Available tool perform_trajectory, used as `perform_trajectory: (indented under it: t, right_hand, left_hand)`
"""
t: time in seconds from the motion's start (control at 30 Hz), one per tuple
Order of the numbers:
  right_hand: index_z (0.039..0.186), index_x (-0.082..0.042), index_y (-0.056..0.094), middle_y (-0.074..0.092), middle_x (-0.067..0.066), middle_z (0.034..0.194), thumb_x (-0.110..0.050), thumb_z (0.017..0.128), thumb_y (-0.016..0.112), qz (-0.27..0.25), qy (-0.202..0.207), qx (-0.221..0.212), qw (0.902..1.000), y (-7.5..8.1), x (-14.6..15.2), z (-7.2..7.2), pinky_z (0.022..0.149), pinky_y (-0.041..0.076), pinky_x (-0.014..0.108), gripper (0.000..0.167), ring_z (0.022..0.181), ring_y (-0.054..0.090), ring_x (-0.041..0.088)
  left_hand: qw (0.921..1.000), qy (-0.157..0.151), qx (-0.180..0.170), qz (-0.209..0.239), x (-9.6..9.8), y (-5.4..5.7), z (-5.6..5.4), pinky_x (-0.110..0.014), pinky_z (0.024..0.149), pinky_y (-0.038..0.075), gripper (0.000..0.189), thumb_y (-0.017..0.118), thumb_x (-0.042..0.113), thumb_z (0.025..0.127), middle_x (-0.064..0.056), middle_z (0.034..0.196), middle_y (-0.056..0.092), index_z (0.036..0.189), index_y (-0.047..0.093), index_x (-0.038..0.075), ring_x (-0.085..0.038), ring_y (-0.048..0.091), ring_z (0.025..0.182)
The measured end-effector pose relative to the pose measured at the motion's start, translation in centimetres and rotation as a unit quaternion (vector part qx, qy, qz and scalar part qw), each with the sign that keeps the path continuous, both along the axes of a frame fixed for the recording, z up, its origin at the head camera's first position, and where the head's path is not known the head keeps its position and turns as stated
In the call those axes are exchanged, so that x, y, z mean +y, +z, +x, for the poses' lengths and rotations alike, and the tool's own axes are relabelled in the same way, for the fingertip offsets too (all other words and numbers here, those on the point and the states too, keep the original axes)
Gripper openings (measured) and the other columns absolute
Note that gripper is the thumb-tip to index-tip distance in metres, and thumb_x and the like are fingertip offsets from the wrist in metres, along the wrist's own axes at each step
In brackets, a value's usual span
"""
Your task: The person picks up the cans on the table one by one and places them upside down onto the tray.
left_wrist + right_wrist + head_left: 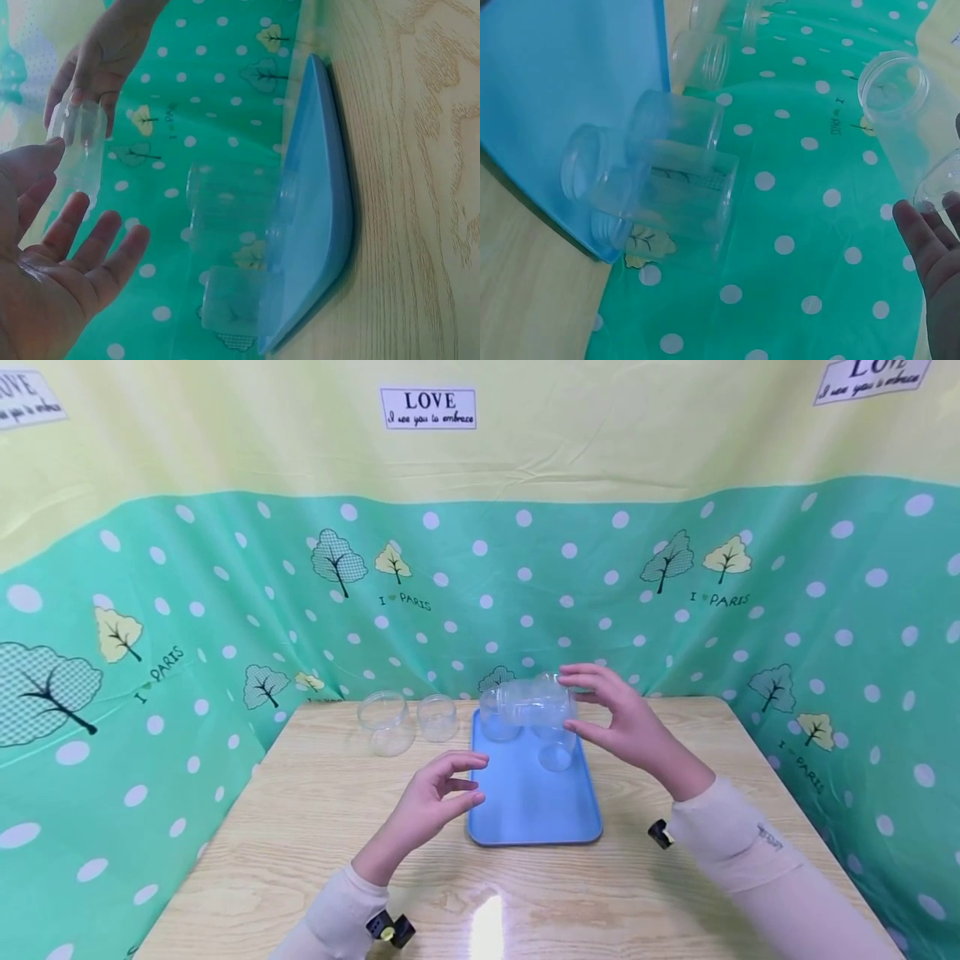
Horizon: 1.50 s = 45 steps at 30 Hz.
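Observation:
My right hand (618, 718) holds a clear plastic jar (528, 700) by one end, thumb and fingers curled about it. The jar lies on its side in the air above the far part of a blue tray (532, 810). Its ringed, threaded mouth (896, 86) points away from the right hand in the right wrist view. My left hand (427, 797) hovers by the tray's left edge, fingers spread and loosely bent, holding nothing. Other clear jars stand on the tray, one (236, 300) near its far corner and another (664, 187) to the right, partly overlapping others.
Left of the tray, a wide clear jar (386, 727) and a smaller clear jar (437, 720) stand on the wooden table (330, 802). A green dotted curtain (465, 585) hangs close behind the table and along both sides.

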State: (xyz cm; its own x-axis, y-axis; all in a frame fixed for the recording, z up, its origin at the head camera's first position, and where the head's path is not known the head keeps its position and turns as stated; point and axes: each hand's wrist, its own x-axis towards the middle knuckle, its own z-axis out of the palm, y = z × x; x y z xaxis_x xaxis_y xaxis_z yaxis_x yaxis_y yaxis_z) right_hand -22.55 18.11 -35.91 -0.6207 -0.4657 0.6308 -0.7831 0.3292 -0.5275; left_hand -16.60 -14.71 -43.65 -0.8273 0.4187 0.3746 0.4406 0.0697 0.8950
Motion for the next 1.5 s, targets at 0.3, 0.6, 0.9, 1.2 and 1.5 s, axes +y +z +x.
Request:
perform_trajectory:
  t: [0.3, 0.6, 0.9, 1.2, 1.5]
  right_hand:
    - [0.140, -0.011, 0.060, 0.053, 0.005, 0.147, -0.008, 0.087, 0.083, 0.060, 0.000, -0.028, 0.9978, 2.3, -0.8, -2.8, 0.101, 0.057, 0.037, 0.058, 0.137, 0.050, 0.023]
    - [0.140, -0.013, 0.061, 0.056, 0.000, 0.142, -0.014, 0.088, 0.082, 0.143, -0.004, -0.093, 0.9854, 4.1, -2.2, -4.4, 0.101, 0.057, 0.040, 0.055, 0.131, 0.054, 0.021]
    - [0.140, -0.012, 0.060, 0.056, 0.005, 0.144, -0.013, 0.090, 0.080, 0.210, -0.004, -0.111, 0.9714, 5.2, -3.9, -5.8, 0.103, 0.055, 0.048, 0.053, 0.132, 0.052, 0.026]
    - [0.140, -0.018, 0.061, 0.055, 0.002, 0.145, -0.016, 0.091, 0.079, 0.268, -0.011, -0.135, 0.9539, 5.3, -6.0, -6.7, 0.103, 0.053, 0.047, 0.052, 0.131, 0.054, 0.029]
    - [0.135, -0.019, 0.065, 0.056, 0.004, 0.142, -0.012, 0.089, 0.079, 0.302, -0.013, -0.152, 0.9411, 4.0, -7.3, -7.1, 0.110, 0.048, 0.048, 0.049, 0.134, 0.051, 0.029]
  left_hand:
    - [0.9999, 0.007, -0.005, -0.009, -0.1, -0.1, -0.1, -0.043, 0.097, 0.059, 0.036, 0.074, 0.006, 0.093, -0.010, 0.139, 0.060, 0.128, 0.066, 0.011, -0.016, 0.062, 0.123]
    - [0.9999, 0.008, -0.009, -0.010, -0.1, -0.1, -0.2, -0.042, 0.098, 0.058, 0.035, 0.075, 0.007, 0.093, -0.008, 0.138, 0.061, 0.127, 0.067, 0.012, -0.016, 0.063, 0.121]
    - [0.9997, 0.010, 0.001, -0.020, -0.2, 0.1, -0.1, -0.049, 0.100, 0.056, 0.035, 0.075, 0.008, 0.093, -0.009, 0.138, 0.062, 0.127, 0.067, 0.011, -0.029, 0.060, 0.127]
    - [0.9994, 0.015, 0.000, -0.030, -0.3, 0.1, -0.3, -0.052, 0.100, 0.055, 0.034, 0.075, 0.010, 0.094, -0.007, 0.137, 0.063, 0.127, 0.068, 0.013, -0.028, 0.060, 0.127]
    - [0.9991, 0.015, -0.001, -0.040, -0.4, 0.1, -0.3, -0.048, 0.100, 0.056, 0.033, 0.075, 0.013, 0.094, -0.004, 0.137, 0.063, 0.126, 0.068, 0.015, -0.029, 0.060, 0.126]
